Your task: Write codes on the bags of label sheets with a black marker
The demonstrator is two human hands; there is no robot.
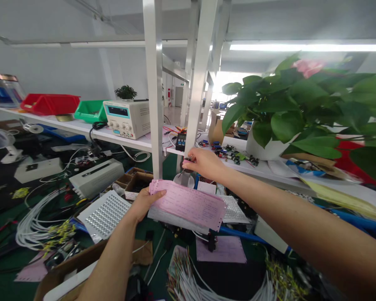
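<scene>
My left hand (pixel 144 204) pinches a stack of pink paper slips (pixel 188 203) by its left end, thumb on top. Handwriting covers the slips, and their short edges have punched holes. A whitish layer (pixel 177 220) shows beneath them. My right hand (pixel 205 163) reaches to the shelf's front edge beside the metal post. Its fingers are closed around a small dark object (pixel 188 164), too covered to name. Below those fingers stands a round whitish base (pixel 184 179).
A power supply (pixel 128 119), a green bin (pixel 90 110) and a red bin (pixel 52 103) stand on the shelf (pixel 138 143). A leafy plant (pixel 288 113) overhangs the right side. Metal posts (pixel 153 83) rise ahead. Bundled white wires (pixel 207 288) lie in front.
</scene>
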